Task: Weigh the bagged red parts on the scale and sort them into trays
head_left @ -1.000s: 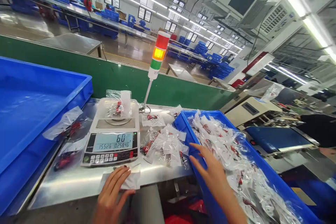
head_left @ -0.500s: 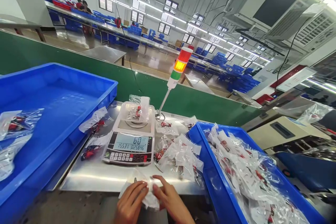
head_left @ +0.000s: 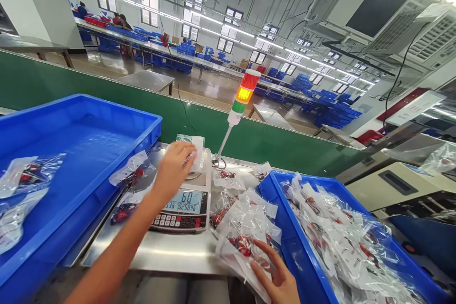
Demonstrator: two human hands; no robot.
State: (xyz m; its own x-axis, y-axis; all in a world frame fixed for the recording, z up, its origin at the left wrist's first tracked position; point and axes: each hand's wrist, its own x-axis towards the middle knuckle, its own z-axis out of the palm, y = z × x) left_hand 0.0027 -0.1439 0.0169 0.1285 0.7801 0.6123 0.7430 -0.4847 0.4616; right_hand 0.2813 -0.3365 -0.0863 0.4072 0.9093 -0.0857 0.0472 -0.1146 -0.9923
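Note:
My left hand (head_left: 177,159) reaches over the digital scale (head_left: 190,206), its fingers closed on the clear plastic bag (head_left: 198,152) on the weighing pan. My forearm hides part of the scale's display and keys. At the front right of the metal table, my right hand (head_left: 276,270) has its thumb and index finger on another clear bag (head_left: 242,251) with red and dark parts inside. That bag lies against a heap of similar bags (head_left: 245,213) right of the scale. Two more bags, one of them this bag (head_left: 131,171), lie left of the scale.
A large blue tray (head_left: 81,190) on the left holds a few bags. The blue bin (head_left: 290,228) on the right is full of bagged parts. Behind the scale stand a lit signal tower (head_left: 244,95) and a green partition (head_left: 199,116). A beige machine (head_left: 395,185) is at far right.
My left hand has moved from the table's front edge up to the bag on the scale. My right hand has moved right with a bag to the heap. The view has shifted slightly.

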